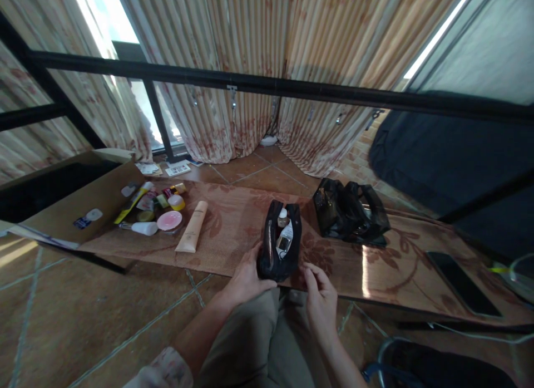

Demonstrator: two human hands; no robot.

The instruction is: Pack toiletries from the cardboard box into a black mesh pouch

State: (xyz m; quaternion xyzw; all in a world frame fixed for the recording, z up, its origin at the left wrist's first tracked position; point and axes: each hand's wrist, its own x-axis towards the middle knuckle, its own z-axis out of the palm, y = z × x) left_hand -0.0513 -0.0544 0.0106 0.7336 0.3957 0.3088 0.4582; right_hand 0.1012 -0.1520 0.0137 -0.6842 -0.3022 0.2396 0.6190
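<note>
A small black pouch stands unzipped on the cloth-covered bench in front of me. Inside it show a small bottle with a white cap and a white packet with a dark print. My left hand is wrapped round the pouch's near left side. Just right of the pouch, my right hand has thumb and fingertips pinched together; whatever they hold, if anything, is too small to make out. Left of the pouch lies a beige cosmetic tube. More black pouches sit together to the right.
At left, several small cosmetics surround a pink round container, beside an open cardboard box. A dark phone lies at the bench's right end. A black metal bar crosses before the curtains. A dark bag is on the floor at lower right.
</note>
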